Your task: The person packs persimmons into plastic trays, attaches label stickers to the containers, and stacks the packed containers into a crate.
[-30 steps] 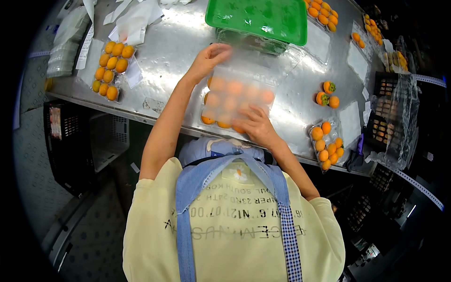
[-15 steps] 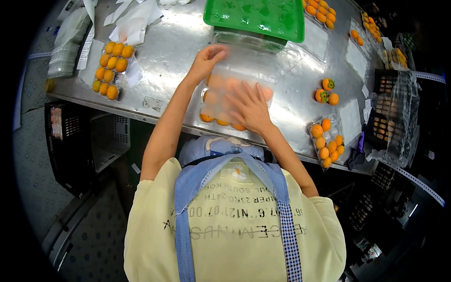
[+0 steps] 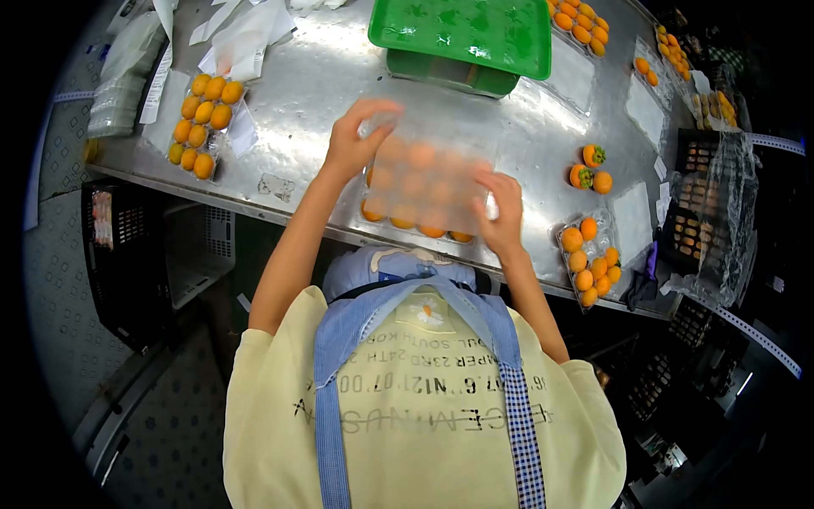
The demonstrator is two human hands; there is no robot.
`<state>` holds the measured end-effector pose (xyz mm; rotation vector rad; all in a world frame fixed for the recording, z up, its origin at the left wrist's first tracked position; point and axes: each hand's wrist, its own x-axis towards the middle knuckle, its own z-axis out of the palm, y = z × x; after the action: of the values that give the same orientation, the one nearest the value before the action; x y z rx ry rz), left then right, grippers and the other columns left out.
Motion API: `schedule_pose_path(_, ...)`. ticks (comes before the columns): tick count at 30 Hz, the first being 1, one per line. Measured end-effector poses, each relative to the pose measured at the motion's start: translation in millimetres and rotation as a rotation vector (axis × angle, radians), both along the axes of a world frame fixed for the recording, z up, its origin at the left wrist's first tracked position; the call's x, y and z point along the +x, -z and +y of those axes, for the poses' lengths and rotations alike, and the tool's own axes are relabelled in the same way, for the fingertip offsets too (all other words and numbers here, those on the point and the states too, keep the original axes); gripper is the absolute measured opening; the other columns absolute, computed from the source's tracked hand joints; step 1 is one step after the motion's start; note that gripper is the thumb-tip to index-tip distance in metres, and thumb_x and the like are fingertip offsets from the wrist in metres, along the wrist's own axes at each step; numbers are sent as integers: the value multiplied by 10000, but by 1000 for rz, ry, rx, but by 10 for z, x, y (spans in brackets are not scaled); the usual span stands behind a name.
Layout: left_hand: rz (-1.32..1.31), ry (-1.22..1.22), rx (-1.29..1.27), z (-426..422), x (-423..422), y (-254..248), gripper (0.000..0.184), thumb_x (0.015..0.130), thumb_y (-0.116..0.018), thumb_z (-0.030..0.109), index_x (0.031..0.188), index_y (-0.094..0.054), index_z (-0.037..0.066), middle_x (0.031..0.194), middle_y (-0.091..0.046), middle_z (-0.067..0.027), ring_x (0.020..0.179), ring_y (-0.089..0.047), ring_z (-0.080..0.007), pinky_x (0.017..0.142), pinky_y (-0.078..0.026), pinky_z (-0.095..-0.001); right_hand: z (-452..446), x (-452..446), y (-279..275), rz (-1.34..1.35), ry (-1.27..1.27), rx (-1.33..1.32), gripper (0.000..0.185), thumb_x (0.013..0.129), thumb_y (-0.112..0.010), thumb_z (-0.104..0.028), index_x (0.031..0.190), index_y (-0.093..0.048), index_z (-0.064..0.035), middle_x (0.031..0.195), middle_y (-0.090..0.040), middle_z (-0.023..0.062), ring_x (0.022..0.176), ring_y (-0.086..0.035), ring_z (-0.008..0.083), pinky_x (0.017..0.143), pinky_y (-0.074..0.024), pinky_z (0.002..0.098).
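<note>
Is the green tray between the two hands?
No, the cloudy sheet is between the left hand and right hand, with the green tray beyond both.

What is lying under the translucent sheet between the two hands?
Rows of orange fruits show blurred through the translucent sheet; the row nearest the person is partly uncovered. The farther fruits' details, and whatever lies beneath the fruits, cannot be seen.
</note>
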<state>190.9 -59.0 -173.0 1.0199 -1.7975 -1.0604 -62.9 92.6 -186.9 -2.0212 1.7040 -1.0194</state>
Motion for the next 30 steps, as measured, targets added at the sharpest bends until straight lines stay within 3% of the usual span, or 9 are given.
schedule_pose_path(5,-362,253,-254,614,391,-81,448,692,-553,-67,1106,-624,86,1250,-566,-96,1195,-489,-314,1001,-374,-403,565,-394,259,-881,521,430,362,980,-460,-273,1182,-533,18,1096,-587,122,976,-571,176,793,-483,289)
schedule_pose_path(9,-633,317,-314,955,558,52,573,676,-501,-106,1198,-579,116,1353,-480,-90,1263,-417,-332,1025,-348,-419,710,-185,172,-925,449,815,545,960,-462,-427,1299,-443,-1,1193,-542,139,1036,-573,220,815,-515,336)
schedule_pose_path(13,-672,282,-232,1068,552,64,631,672,-516,-105,1248,-545,151,1383,-447,-54,1297,-369,-325,1026,-344,-442,681,46,261,-889,369,1025,596,875,-656,-337,1269,-438,53,1068,-593,155,847,-628,185,666,-540,262)
schedule_pose_path(17,-277,27,100,1267,567,347,588,705,-453,-49,1274,-503,91,1380,-325,-256,1315,-274,-429,1087,-267,-460,823,93,747,-855,423,831,510,793,-755,-309,1091,-527,35,880,-614,98,740,-622,156,618,-508,268)
schedule_pose_path(18,-406,-35,118,1278,591,401,553,781,-491,16,1329,-414,24,1365,-310,-271,1310,-287,-421,1080,-272,-455,855,118,803,-855,442,783,520,781,-765,-310,1089,-528,35,873,-610,94,718,-618,146,613,-507,263)
schedule_pose_path(20,-394,-166,376,1329,642,605,628,871,-599,185,1380,-296,-24,1301,-378,-230,1131,-498,-321,862,-476,-409,789,165,564,-923,442,777,344,810,-733,-149,1058,-540,-9,865,-616,69,731,-627,148,590,-540,272)
schedule_pose_path(22,76,-114,837,1305,538,584,629,828,-695,150,1328,-352,-18,1131,-528,-153,808,-615,-175,562,-514,-249,764,153,594,-1046,424,781,356,824,-716,-115,1086,-522,30,976,-622,110,799,-641,177,644,-567,271)
schedule_pose_path(23,109,-199,934,1292,441,569,611,812,-710,103,1306,-370,-15,1001,-595,-118,796,-616,-157,549,-508,-233,711,136,466,-1013,419,790,394,820,-723,-135,1106,-519,44,993,-623,120,809,-642,177,648,-567,265)
schedule_pose_path(30,432,-371,830,1138,91,711,560,776,-709,14,1246,-407,-13,1053,-581,-149,842,-623,-192,697,-559,-288,414,-18,565,-999,452,614,491,809,-744,-227,1139,-526,63,887,-591,80,595,-598,111,523,-503,217)
